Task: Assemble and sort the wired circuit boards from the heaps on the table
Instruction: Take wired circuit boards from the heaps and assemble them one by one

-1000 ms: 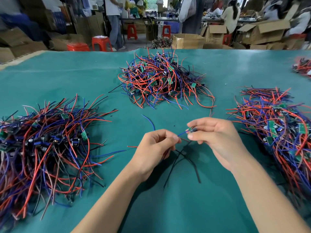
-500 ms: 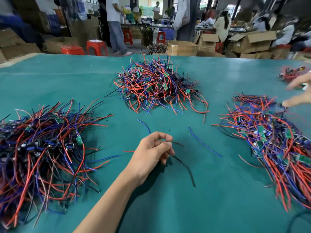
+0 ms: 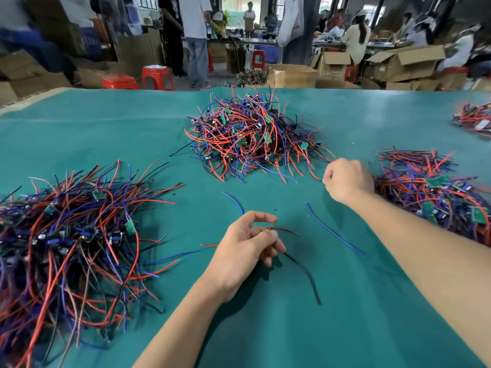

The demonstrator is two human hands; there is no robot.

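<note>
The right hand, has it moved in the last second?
Yes. The right hand left the left hand, reached out to the right, and now sits at the middle heap's near right edge.

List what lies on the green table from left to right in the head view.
Left heap of wired boards → left hand holding wires → loose blue wire → right hand → right heap. The far middle heap is left out; it overlaps.
</note>
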